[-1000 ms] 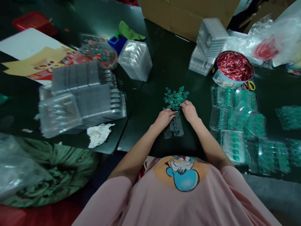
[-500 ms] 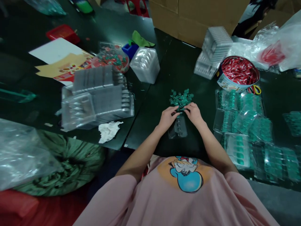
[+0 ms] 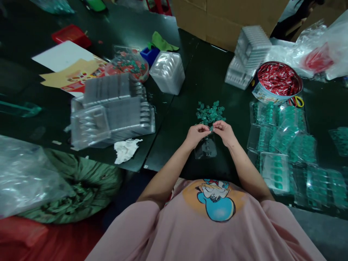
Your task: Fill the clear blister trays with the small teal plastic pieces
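Note:
A small green translucent piece (image 3: 211, 128) is pinched between the fingertips of both hands, above the far end of a clear plastic blister tray (image 3: 206, 148). My left hand (image 3: 198, 135) is closed on it from the left, and my right hand (image 3: 224, 132) grips it from the right. The piece's exact shape is mostly hidden by my fingers. Just beyond my fingertips lies a loose pile of similar green pieces (image 3: 210, 111). Small cavities run in a row down the tray, which lies on the dark table.
On the right are green-filled blister trays (image 3: 274, 172) and a round tin (image 3: 277, 85) of red-wrapped items, with scissors (image 3: 296, 101) beside it. Stacked clear trays (image 3: 116, 112) and crumpled tissue (image 3: 126, 150) lie left. A cardboard box (image 3: 228, 21) stands at the back.
My hands have come slightly closer together, and the green piece now shows between my fingertips. The tray and the pile stay in place; the view has shifted a little.

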{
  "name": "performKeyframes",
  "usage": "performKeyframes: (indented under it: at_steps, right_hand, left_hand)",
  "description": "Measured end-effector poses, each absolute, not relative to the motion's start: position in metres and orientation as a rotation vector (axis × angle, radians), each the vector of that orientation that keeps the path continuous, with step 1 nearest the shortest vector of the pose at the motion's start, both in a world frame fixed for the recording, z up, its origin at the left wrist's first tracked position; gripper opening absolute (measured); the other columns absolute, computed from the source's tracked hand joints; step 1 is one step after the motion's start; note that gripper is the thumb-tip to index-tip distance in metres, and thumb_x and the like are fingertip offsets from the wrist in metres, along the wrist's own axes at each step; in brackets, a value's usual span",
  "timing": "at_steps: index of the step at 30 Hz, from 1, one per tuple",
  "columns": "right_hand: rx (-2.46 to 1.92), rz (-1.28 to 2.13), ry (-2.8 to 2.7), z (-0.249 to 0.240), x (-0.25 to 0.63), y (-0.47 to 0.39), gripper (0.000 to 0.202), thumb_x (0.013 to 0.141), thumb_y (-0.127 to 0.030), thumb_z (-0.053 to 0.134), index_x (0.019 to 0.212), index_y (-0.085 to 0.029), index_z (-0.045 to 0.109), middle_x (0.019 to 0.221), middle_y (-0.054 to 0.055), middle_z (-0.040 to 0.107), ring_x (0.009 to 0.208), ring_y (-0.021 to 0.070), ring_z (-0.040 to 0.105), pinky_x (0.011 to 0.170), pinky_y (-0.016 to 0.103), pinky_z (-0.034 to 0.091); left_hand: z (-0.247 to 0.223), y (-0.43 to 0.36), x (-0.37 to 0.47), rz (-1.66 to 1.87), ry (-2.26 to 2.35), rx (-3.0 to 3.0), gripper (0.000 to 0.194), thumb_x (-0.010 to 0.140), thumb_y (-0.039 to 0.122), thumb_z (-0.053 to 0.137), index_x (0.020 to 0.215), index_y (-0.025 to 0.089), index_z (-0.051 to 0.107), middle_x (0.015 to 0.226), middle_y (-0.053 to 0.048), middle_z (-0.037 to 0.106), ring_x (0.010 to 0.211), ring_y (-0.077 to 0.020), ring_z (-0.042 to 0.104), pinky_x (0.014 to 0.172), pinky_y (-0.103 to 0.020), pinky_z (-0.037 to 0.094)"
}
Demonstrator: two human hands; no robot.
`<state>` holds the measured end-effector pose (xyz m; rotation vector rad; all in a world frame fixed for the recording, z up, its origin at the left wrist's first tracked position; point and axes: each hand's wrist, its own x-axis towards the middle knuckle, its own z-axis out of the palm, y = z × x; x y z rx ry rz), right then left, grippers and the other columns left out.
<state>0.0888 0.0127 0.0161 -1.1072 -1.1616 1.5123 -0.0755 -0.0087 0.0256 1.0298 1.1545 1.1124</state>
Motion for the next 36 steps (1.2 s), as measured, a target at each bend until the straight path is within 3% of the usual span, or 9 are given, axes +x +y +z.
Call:
performKeyframes:
  at_steps: [6,12,19,26,36]
  right_hand:
    - [-0.974,1.6,-1.264,0.026,0.09,0.01,0.02,0.071,-0.028,0.07,0.08,-0.022,0.052,0.073,-0.005,0.056,0.068,0.0109,0.049,0.067,0.026,0.038]
    - [-1.024,1.607,-1.207,0.02,0.086,0.009,0.02,0.068,-0.025,0.067,0.077,-0.022,0.049,0.071,-0.006,0.053,0.065,0.0096,0.046,0.066,0.025,0.034]
    - [-1.173,1.561,-1.125,0.015,0.08,0.01,0.023,0.061,-0.027,0.064,0.076,-0.023,0.047,0.065,-0.009,0.049,0.061,0.009,0.043,0.063,0.025,0.033]
    - [-1.26,1.618,-1.111,0.013,0.079,0.009,0.029,0.061,-0.032,0.064,0.078,-0.024,0.042,0.066,-0.008,0.053,0.063,0.0109,0.05,0.061,0.025,0.035]
    - [-1.322,1.455,-1.441,-0.006,0.102,0.002,0.019,0.071,-0.036,0.062,0.078,-0.023,0.05,0.07,-0.005,0.053,0.066,0.0131,0.052,0.068,0.029,0.041]
  left_hand:
    - [0.028,-0.01,-0.076,1.049,0.989,0.899,0.025,0.057,0.017,0.081,0.072,0.016,0.06,0.072,0.004,0.056,0.068,-0.0072,0.051,0.068,-0.021,0.042]
    - [0.021,-0.009,-0.077,1.14,1.007,0.911,0.026,0.058,0.015,0.076,0.084,0.018,0.071,0.076,0.003,0.054,0.072,-0.0086,0.049,0.069,-0.022,0.042]
    - [0.025,-0.008,-0.079,1.095,1.169,1.39,0.025,0.07,0.021,0.075,0.094,0.022,0.078,0.106,-0.006,0.064,0.086,-0.0148,0.06,0.074,-0.028,0.048]
    - [0.028,-0.001,-0.09,1.05,1.245,1.522,0.022,0.074,0.028,0.075,0.095,0.02,0.078,0.098,-0.007,0.073,0.088,-0.0194,0.067,0.079,-0.033,0.053]
    - [-0.011,-0.026,-0.092,0.937,1.384,1.739,0.019,0.08,0.019,0.072,0.098,0.021,0.078,0.102,-0.007,0.073,0.094,-0.02,0.069,0.09,-0.035,0.053]
